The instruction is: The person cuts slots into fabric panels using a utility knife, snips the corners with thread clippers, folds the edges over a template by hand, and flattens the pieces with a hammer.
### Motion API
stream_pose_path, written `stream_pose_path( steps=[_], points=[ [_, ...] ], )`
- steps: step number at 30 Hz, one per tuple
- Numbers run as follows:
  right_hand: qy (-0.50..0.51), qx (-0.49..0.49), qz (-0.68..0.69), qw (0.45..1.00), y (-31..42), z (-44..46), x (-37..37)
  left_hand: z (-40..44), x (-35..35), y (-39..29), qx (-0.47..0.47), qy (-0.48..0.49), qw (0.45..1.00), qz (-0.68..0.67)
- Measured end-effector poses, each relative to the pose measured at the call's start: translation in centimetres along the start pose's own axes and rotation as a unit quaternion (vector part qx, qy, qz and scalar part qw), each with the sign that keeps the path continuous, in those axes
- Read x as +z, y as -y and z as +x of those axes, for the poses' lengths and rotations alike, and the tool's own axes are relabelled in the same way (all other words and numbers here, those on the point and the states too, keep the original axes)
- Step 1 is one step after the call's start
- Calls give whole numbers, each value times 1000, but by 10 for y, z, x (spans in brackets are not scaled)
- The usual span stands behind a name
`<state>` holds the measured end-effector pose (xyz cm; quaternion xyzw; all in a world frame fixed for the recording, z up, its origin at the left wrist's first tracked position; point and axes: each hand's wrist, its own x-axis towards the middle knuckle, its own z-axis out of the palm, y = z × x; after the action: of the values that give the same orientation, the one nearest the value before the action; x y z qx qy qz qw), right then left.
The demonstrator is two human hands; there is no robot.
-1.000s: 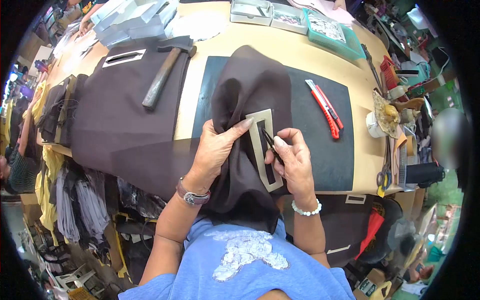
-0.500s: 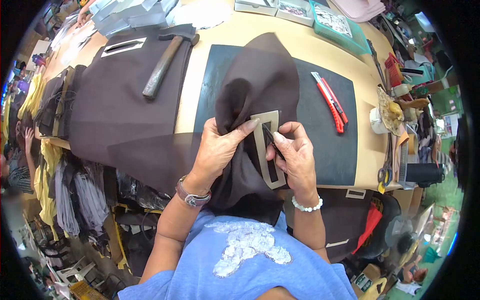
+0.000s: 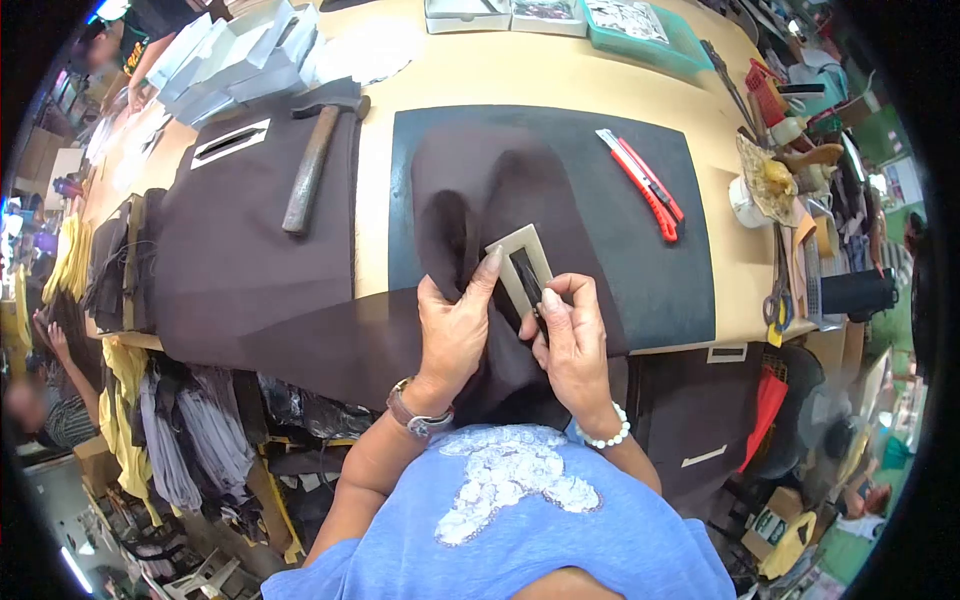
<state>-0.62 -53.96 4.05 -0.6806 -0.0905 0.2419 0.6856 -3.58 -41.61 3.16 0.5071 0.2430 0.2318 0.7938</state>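
Dark brown fabric (image 3: 495, 175) is bunched up in front of me over a dark cutting mat (image 3: 660, 290). A beige rectangular frame (image 3: 517, 240) with a long slot lies on the fabric, tilted. My left hand (image 3: 455, 325) pinches the fabric at the frame's upper left corner, thumb on top and fingers partly hidden in the folds. My right hand (image 3: 572, 345) is closed at the lower end of the slot on a slim black piece (image 3: 529, 278). Whether that piece is a tool or a folded strip I cannot tell.
A hammer (image 3: 312, 170) rests on stacked brown fabric (image 3: 255, 270) at left, beside another framed slot (image 3: 232, 142). Red cutters (image 3: 645, 190) lie on the mat. Boxes (image 3: 240, 55) and a teal tray (image 3: 650, 40) stand behind; scissors (image 3: 778, 300) are at right.
The fabric and frame have come lower and flatter toward the mat, and the frame leans more to the left. Both hands have moved down a little, keeping their grips. The camera view has shifted.
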Motion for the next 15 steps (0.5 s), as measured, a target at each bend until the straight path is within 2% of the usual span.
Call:
stream_pose_path(
  steps=[5,15],
  points=[
    [-23,-17,43,999,-8,0,8,-10,6,8,28,-30,999,-17],
    [-38,-44,191,980,-18,2,15,-17,4,12,-6,-40,997,-73]
  ],
)
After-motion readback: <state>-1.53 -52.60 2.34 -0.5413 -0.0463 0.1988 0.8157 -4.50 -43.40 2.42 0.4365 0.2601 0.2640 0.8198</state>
